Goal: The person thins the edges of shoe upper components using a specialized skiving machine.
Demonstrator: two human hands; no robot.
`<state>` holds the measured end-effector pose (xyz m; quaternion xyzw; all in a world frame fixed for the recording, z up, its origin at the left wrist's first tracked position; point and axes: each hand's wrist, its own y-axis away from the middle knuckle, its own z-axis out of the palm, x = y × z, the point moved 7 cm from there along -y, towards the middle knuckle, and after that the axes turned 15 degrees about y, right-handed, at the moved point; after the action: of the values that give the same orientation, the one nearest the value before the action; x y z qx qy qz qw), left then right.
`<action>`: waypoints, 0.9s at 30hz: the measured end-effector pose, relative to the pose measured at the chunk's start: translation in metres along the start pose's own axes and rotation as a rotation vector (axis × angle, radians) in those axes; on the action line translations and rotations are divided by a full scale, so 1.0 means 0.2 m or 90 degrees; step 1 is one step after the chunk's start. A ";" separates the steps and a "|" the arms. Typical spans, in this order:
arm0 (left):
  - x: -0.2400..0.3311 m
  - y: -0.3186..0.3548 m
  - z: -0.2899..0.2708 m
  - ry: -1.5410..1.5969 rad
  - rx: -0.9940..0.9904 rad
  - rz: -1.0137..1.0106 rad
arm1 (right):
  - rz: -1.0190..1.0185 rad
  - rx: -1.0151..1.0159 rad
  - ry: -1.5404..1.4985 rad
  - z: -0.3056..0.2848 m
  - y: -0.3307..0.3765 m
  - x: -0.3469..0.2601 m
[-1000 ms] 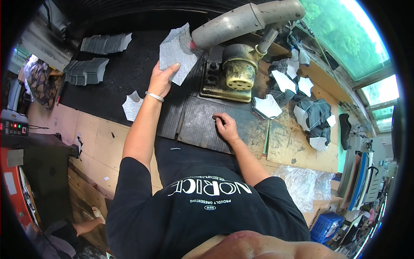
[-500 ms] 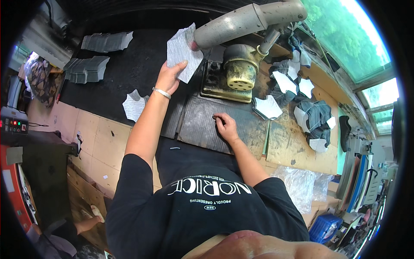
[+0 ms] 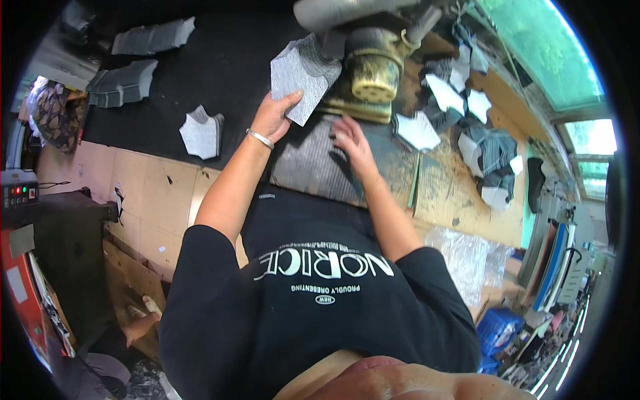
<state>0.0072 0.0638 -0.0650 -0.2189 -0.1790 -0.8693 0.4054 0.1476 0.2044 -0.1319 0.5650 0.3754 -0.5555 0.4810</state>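
My left hand (image 3: 274, 119) grips a stack of grey cut fabric pieces (image 3: 298, 80), thumb on the top piece. Its layered, notched edge faces the yellowed metal machine head (image 3: 373, 70). My right hand (image 3: 355, 147) is just right of the stack, apart from it, with its fingers stretched out over the ribbed dark board (image 3: 313, 163). Nothing shows plainly in it, though the fingers are slightly blurred. A smaller stack of grey pieces (image 3: 200, 133) lies on the black table to the left of my left forearm.
A thick grey duct (image 3: 347, 12) hangs over the machine. Two long rows of grey pieces (image 3: 152, 38) (image 3: 121, 85) lie at the far left. White-faced pieces (image 3: 417, 130) and bundled dark pieces (image 3: 493, 160) lie on the right. Clear plastic sheeting (image 3: 460, 260) hangs by my right elbow.
My left hand and its stack have moved right and turned, showing the layered edge. My right hand has risen toward the stack and its fingers have straightened. The view has shifted slightly.
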 end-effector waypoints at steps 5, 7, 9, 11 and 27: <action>-0.38 0.24 -0.13 0.151 0.025 -0.078 | -0.110 0.023 -0.019 0.18 0.00 -0.27; -0.48 0.30 -0.17 0.213 0.046 -0.091 | -0.011 0.048 0.051 0.18 0.00 -0.18; -0.51 0.35 -0.19 0.233 0.060 -0.109 | -0.030 0.068 0.059 0.19 0.05 -0.17; -0.49 0.36 -0.21 0.137 0.071 -0.099 | -0.071 0.104 0.078 0.16 0.09 -0.19; -0.31 0.31 -0.07 -1.163 -0.201 0.233 | -0.290 0.027 0.772 0.11 0.12 -0.31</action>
<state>0.0872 0.0574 -0.1014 -0.8924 -0.2702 -0.2983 0.2039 0.1590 0.1833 -0.0658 0.6943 0.6796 -0.2329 0.0423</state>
